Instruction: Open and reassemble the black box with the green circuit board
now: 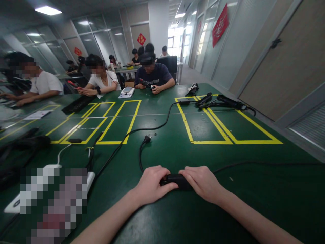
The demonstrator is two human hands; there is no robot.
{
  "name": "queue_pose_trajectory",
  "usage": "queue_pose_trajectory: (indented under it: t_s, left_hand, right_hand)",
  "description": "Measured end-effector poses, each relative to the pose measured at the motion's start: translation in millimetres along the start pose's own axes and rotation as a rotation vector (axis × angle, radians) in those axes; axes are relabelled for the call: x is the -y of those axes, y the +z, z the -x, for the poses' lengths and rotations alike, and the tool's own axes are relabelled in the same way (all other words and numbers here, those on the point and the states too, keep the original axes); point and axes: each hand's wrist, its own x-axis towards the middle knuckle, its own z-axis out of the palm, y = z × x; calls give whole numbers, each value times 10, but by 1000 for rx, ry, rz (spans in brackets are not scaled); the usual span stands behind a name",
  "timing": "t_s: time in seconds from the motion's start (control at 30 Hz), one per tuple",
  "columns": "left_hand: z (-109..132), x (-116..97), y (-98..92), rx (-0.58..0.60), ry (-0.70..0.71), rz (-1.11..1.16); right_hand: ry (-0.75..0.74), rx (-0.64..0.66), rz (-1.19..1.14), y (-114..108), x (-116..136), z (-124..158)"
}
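Observation:
A black power adapter (179, 181) lies on the green table, held at both ends. My left hand (155, 184) wraps round its left end, thumb along the near side. Over its right end rests my right hand (201, 183), fingers pressed together. A black cable with a plug (146, 139) curves from behind my left hand, the plug lying on the table beyond it. Another thin black cable (236, 165) runs from behind my right hand toward the right edge. What my left fingertips touch at the adapter's end is partly hidden.
Yellow tape rectangles mark the table (162, 156). A long black cable (142, 129) crosses it to a black device (220, 101) at the back right. White power strips (88, 183) lie at the left. Several people sit across the table.

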Motion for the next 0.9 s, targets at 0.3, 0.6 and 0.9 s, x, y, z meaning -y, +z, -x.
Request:
queue_pose_trajectory:
  t_s: [0.3, 0.6, 0.9]
  left_hand:
    - [-2, -1, -7, -27, 92, -50]
    - [-33, -25, -8, 0, 106, -70]
    - [-45, 16, -17, -240, 158, -10]
  right_hand:
    - [140, 149, -235, -141, 58, -13]
    - [165, 180, -281, -196, 44, 12]
    - [282, 145, -482, -244, -77, 38]
